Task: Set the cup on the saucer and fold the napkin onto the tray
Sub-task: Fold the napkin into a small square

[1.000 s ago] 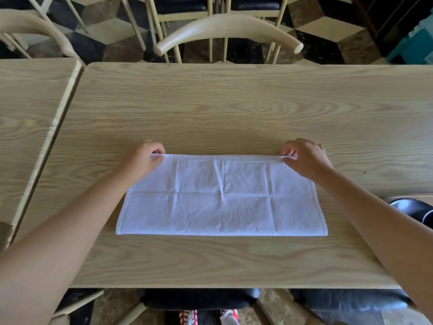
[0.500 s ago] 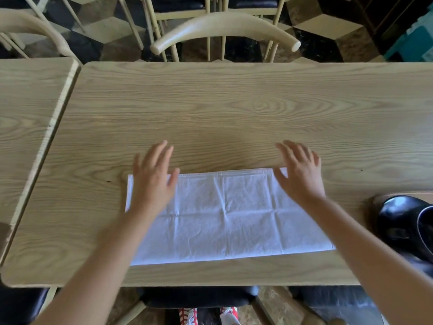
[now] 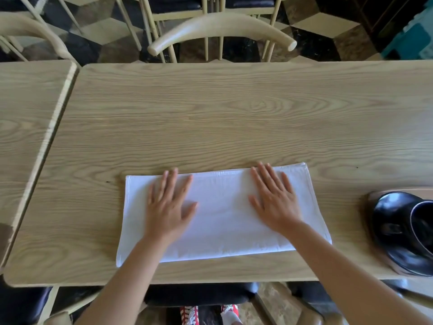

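The head camera is the only view, and it looks down on a long pale wooden table (image 3: 234, 118). Near its front edge lies the white cloth napkin (image 3: 222, 214), folded into a wide rectangle that sits a little askew, with the right end farther from the person.

The step in hand seems to be the folding of the napkin, more exactly the pressing flat of a fold. The left hand (image 3: 167, 207) lies palm down on the left half of the cloth, and the right hand (image 3: 274, 202) lies palm down on the right half. Both hands are spread, with straight fingers that point away from the person, and they pinch nothing. Both forearms come up from the bottom of the picture and cross the near edge of the table.

At the right border stands the glossy black cup (image 3: 419, 228) on a black saucer (image 3: 407, 261); they are blurred and partly cut off. Under them shows a light wooden tray (image 3: 398, 191), of which I can see only an edge.

I judge that the cup part is done. The next move probably calls for taking one short end of the napkin and bringing it over the other, and then carrying the cloth to the right, onto the tray.

Behind the table stands a cream wooden chair (image 3: 222, 26).
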The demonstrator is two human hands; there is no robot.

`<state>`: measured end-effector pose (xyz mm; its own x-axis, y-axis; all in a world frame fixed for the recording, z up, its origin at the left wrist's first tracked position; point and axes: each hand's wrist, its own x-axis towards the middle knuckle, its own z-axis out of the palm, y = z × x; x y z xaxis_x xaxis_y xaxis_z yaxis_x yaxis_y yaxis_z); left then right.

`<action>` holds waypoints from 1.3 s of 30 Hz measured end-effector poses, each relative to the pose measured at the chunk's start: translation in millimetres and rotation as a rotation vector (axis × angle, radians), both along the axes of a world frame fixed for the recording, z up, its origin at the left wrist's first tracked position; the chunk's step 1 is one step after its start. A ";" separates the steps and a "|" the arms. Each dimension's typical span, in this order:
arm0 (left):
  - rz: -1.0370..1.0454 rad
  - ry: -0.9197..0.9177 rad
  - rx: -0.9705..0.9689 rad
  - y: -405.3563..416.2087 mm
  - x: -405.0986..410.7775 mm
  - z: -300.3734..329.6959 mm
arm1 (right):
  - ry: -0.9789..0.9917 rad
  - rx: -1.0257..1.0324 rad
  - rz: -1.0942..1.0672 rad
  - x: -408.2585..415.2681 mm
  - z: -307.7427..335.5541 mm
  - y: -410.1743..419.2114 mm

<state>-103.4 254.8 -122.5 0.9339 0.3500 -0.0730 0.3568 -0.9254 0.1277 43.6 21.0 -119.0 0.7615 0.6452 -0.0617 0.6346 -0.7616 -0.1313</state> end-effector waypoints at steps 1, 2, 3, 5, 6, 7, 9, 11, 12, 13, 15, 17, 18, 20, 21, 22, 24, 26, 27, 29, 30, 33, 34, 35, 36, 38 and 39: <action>0.028 -0.001 0.001 12.9 -9.6 0.5 | -0.006 -0.009 -0.017 6.6 0.6 -13.2; 0.046 -0.005 0.008 24.9 -18.9 1.1 | -0.011 -0.020 -0.031 12.6 1.3 -25.5; 0.047 -0.008 0.023 34.5 -26.2 1.4 | -0.014 -0.036 -0.038 17.3 2.0 -35.6; 0.024 -0.008 0.056 45.0 -33.4 0.5 | -0.017 -0.067 -0.037 21.8 2.7 -44.7; 0.020 -0.006 0.058 46.1 -33.7 -0.4 | -0.010 -0.074 -0.038 22.2 2.6 -44.9; 0.018 -0.003 0.054 45.5 -32.9 -1.1 | -0.006 -0.077 -0.040 22.2 2.2 -43.7; 0.025 0.002 0.046 42.1 -31.2 -0.4 | -0.006 -0.070 -0.053 21.4 5.0 -40.9; 0.114 -0.007 0.027 33.8 -30.5 8.2 | -0.023 -0.045 -0.080 11.9 13.0 -37.0; 0.187 -0.048 0.017 24.9 -29.1 13.7 | -0.037 -0.013 -0.096 1.2 18.9 -30.7; 0.252 -0.103 0.005 11.3 -26.2 19.0 | -0.044 0.033 -0.116 -14.0 24.1 -20.9; 0.303 -0.186 -0.029 -31.2 -19.5 30.3 | -0.029 0.122 -0.165 -53.5 30.5 4.3; 0.264 -0.195 -0.057 -79.4 -15.9 31.6 | 0.011 0.149 -0.197 -91.0 26.0 25.9; 0.246 -0.175 -0.056 -98.6 -15.9 27.6 | 0.030 0.131 -0.208 -103.9 20.5 32.2; 0.244 -0.107 -0.056 -118.3 -17.7 16.2 | 0.062 0.061 -0.230 -116.5 9.7 36.6; 0.251 -0.068 -0.061 -119.7 -19.8 11.1 | 0.073 0.032 -0.231 -117.7 6.0 35.1; 0.245 -0.028 -0.064 -117.2 -21.5 7.4 | 0.079 0.008 -0.219 -116.9 4.2 32.5; 0.201 0.036 -0.062 -106.0 -25.0 5.1 | 0.072 -0.027 -0.164 -111.8 2.6 24.2; 0.182 0.073 -0.040 -89.8 -31.8 5.6 | 0.059 -0.043 -0.136 -102.1 4.5 9.3; 0.190 0.091 -0.026 -79.9 -37.5 6.0 | 0.055 -0.052 -0.141 -95.6 5.9 -1.3; 0.220 0.119 0.000 -57.8 -52.1 8.0 | 0.047 -0.066 -0.152 -81.6 8.3 -26.1; 0.225 0.130 0.012 -47.3 -60.1 9.5 | 0.045 -0.077 -0.139 -75.2 9.0 -38.7; 0.124 0.156 0.046 -23.2 -79.2 13.5 | 0.042 -0.136 -0.002 -57.4 10.4 -70.6; 0.059 0.160 0.055 -17.0 -82.9 14.0 | 0.037 -0.164 0.067 -50.8 11.9 -79.5; -0.007 0.163 0.061 -11.4 -85.6 13.8 | 0.035 -0.195 0.136 -44.2 13.4 -87.3; -0.061 0.164 0.065 -6.5 -87.4 13.3 | 0.031 -0.219 0.196 -38.3 14.9 -93.7; -0.107 0.164 0.065 -1.0 -89.1 12.8 | 0.031 -0.236 0.247 -31.7 17.2 -101.1; -0.102 0.161 0.065 -0.6 -89.4 12.8 | 0.037 -0.231 0.241 -31.0 18.2 -102.1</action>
<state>-192.8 254.2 -109.7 0.9429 0.2632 -0.2043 0.2719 -0.9622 0.0152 12.6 -81.1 -100.8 0.5834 0.7719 -0.2525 0.7980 -0.6027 0.0012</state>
